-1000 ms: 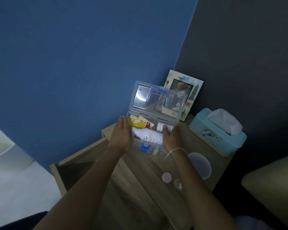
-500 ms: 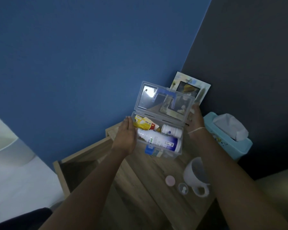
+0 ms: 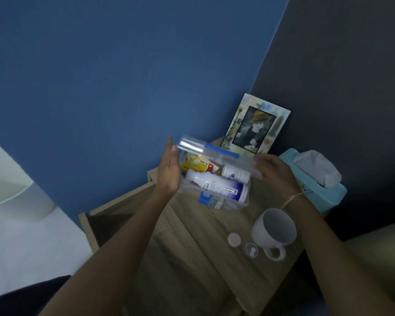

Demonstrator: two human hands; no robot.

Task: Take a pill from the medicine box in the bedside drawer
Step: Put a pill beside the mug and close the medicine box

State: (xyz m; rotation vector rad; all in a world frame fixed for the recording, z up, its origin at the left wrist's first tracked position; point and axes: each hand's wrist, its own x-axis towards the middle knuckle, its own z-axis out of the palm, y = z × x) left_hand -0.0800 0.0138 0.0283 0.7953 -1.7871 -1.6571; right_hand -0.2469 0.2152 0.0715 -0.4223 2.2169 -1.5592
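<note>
Right hand (image 3: pixel 274 172) pinching clear lid (image 3: pixel 217 153), now lowered halfway over medicine box (image 3: pixel 214 190), left hand (image 3: pixel 169 172) flat, fingers spread

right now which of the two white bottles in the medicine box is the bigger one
The white bottle with the dark blue base, lying on its side at the front of the medicine box; the small bottle lies behind it.

Access from above: lid (image 3: pixel 217 153) half-lowered over medicine box (image 3: pixel 235 205) | right: mug (image 3: pixel 274 228) near | front tabletop (image 3: pixel 192 242): clear
</note>
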